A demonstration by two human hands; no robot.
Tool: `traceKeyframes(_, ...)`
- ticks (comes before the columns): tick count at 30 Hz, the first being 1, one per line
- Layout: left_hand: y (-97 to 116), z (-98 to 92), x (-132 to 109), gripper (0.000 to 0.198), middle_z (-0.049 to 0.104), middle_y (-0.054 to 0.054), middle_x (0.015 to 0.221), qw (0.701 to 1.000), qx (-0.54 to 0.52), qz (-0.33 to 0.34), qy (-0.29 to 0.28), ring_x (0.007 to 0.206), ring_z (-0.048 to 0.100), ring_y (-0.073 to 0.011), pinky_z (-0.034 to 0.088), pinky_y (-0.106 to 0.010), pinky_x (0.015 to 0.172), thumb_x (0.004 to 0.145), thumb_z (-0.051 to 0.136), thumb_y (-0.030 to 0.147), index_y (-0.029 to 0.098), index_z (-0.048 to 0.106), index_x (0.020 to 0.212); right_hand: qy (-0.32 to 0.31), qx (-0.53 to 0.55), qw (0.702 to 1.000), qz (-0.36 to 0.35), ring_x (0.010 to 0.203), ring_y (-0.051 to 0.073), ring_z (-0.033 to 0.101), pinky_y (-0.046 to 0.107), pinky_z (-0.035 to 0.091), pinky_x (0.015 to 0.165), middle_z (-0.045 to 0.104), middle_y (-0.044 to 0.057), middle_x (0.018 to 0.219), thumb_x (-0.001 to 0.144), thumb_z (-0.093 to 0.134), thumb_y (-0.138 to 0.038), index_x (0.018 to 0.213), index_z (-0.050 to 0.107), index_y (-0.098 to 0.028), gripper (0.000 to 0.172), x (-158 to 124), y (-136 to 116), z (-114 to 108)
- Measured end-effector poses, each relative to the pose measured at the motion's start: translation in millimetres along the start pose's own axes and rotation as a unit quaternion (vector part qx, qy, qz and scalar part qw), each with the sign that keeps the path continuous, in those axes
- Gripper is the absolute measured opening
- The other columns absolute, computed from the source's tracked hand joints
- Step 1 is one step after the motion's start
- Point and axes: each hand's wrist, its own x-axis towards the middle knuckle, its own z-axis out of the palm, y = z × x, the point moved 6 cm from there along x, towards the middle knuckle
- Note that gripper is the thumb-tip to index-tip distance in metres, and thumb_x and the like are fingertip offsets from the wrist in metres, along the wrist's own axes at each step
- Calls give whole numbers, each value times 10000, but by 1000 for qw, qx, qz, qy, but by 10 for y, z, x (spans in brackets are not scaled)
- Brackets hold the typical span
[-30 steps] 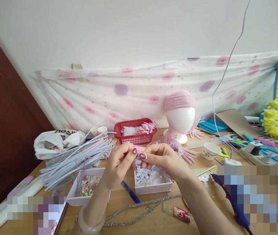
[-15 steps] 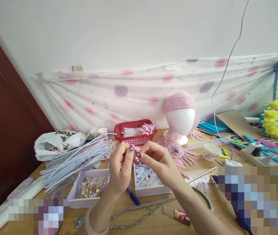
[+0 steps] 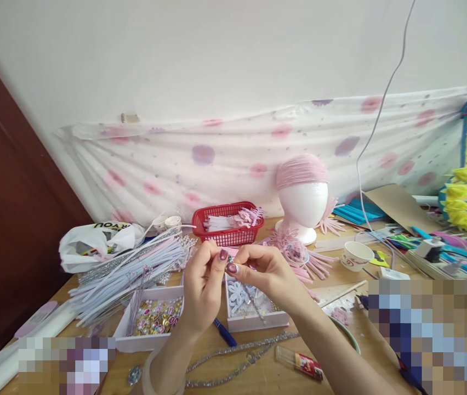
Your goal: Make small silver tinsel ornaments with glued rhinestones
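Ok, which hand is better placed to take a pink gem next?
Probably the left hand: it is nearer the pink gems than the right hand, though both seem to hold a silvery piece.

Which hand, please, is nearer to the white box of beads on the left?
The left hand, just beside the right end of the white box of beads; the right hand is farther right, near the box with pale blue flowers.

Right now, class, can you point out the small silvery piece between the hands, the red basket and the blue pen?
Small silvery piece [image 3: 229, 259]: head view, on its small exposed part.
Red basket [image 3: 241, 236]: head view, on its front mesh wall.
Blue pen [image 3: 225, 333]: head view, on its barrel.
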Motion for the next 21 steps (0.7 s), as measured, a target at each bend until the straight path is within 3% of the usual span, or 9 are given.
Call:
traceKeyframes(5,33,-48,41,327,488,27,649,999,-26,-9,-19,584,432,-117,348,-244,548,1006,503,313,202,479,699,50,7,999,-13,660,137,527,277,408,645,654,3,679,746,823,-408,718,721,-187,245,-23,-47,-47)
traceKeyframes(9,15,-47,71,304,512,9,678,995,-25,-33,-94,609,471,-130,371,-252,559,995,515,332,201,536,722,46,-12,998,-36,687,133,548,269,422,666,654,-2,716,819,764,-398,744,697,-192,230,-52,-111,-77)
traceKeyframes(11,14,-54,81,314,490,11,663,994,-13,-35,-103,600,456,-133,360,-260,553,990,519,340,198,535,711,41,-35,997,-49,687,130,538,266,418,666,636,-9,712,836,749,-378,740,683,-193,219,-60,-143,-68)
traceKeyframes(16,84,-87,68,322,443,26,646,1000,14,17,-18,599,411,-126,335,-262,567,988,517,274,195,497,676,32,-35,998,-38,652,122,515,260,410,635,614,-20,667,796,784,-354,702,684,-187,216,-68,-116,24)
traceKeyframes(21,89,-105,51,237,529,13,710,999,18,34,32,677,488,-142,390,-277,639,966,554,209,202,574,730,74,0,997,-14,670,144,590,280,468,667,703,4,699,777,800,-381,795,794,-221,162,-65,-2,31)
